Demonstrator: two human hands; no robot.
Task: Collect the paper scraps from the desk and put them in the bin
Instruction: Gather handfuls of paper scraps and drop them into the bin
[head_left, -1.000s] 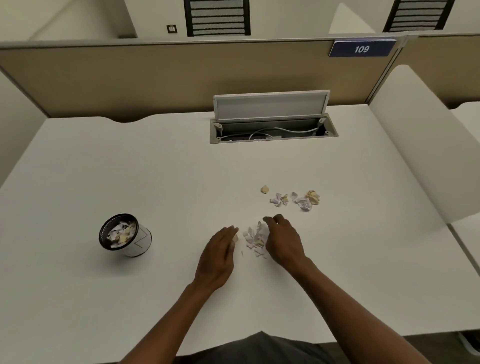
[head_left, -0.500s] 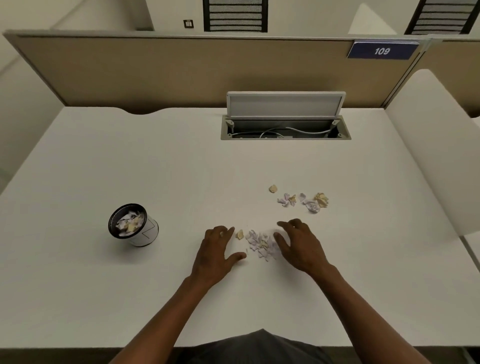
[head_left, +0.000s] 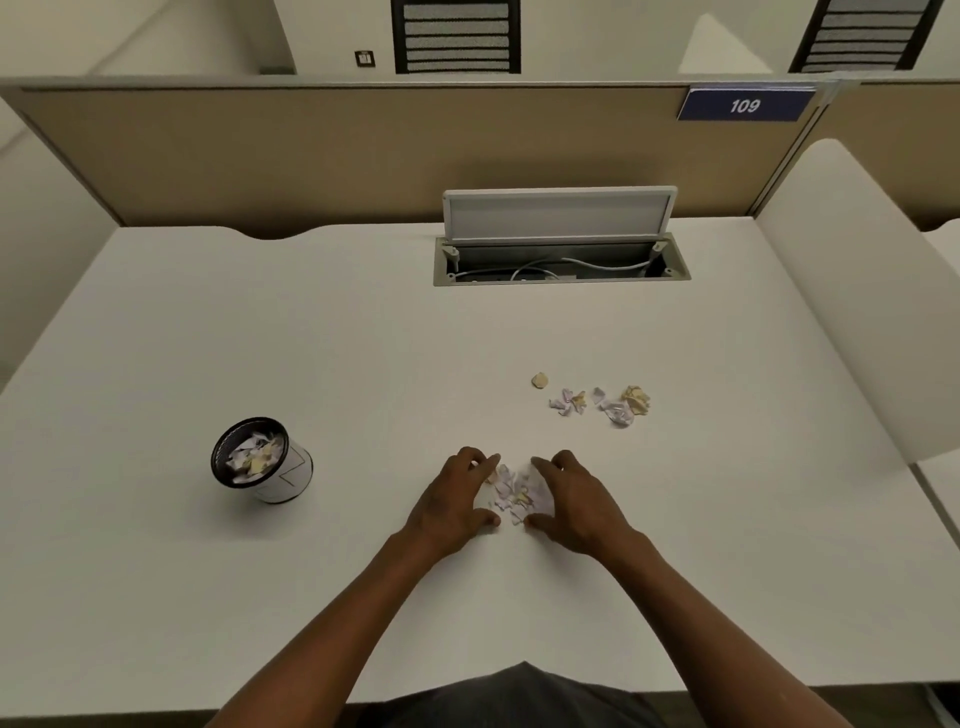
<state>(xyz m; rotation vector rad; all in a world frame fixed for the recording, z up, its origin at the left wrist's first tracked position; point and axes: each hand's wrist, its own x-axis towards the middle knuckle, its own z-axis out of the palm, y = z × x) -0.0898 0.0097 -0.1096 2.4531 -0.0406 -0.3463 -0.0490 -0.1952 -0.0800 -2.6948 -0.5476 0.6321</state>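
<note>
A small pile of white, lilac and yellow paper scraps (head_left: 514, 491) lies on the white desk (head_left: 363, 364) in front of me. My left hand (head_left: 452, 499) cups the pile's left side, fingers and thumb curled round it. From the right, my right hand (head_left: 571, 501) cups it the same way. A second loose group of scraps (head_left: 597, 400) lies farther back and to the right. The bin (head_left: 262, 460), a small round white cup with a black rim, stands at the left and holds several scraps.
An open cable hatch (head_left: 561, 260) with its lid raised sits at the back of the desk. A tan partition (head_left: 363, 156) closes off the far edge, and a white side divider (head_left: 852, 291) runs along the right.
Both hands have closed in from spread positions on either side of the near pile and now cup it tightly; the scraps are bunched closer together.
</note>
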